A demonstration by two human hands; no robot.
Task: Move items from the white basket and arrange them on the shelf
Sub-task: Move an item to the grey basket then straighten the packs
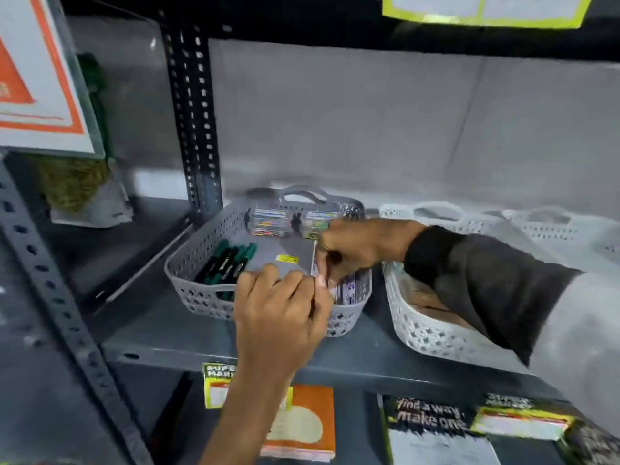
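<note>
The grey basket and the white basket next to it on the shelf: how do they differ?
The grey basket is grey and sits to the left; the white basket is white and sits to its right. The grey basket holds dark markers and small clear boxes, while the white basket shows only something brown, mostly hidden by the sleeve. Both hands work over the grey basket, none in the white. Both have perforated walls.

Shop: price tags (pixel 218 384) on metal shelf (pixel 208 350), stocked baskets (pixel 188 280).
</note>
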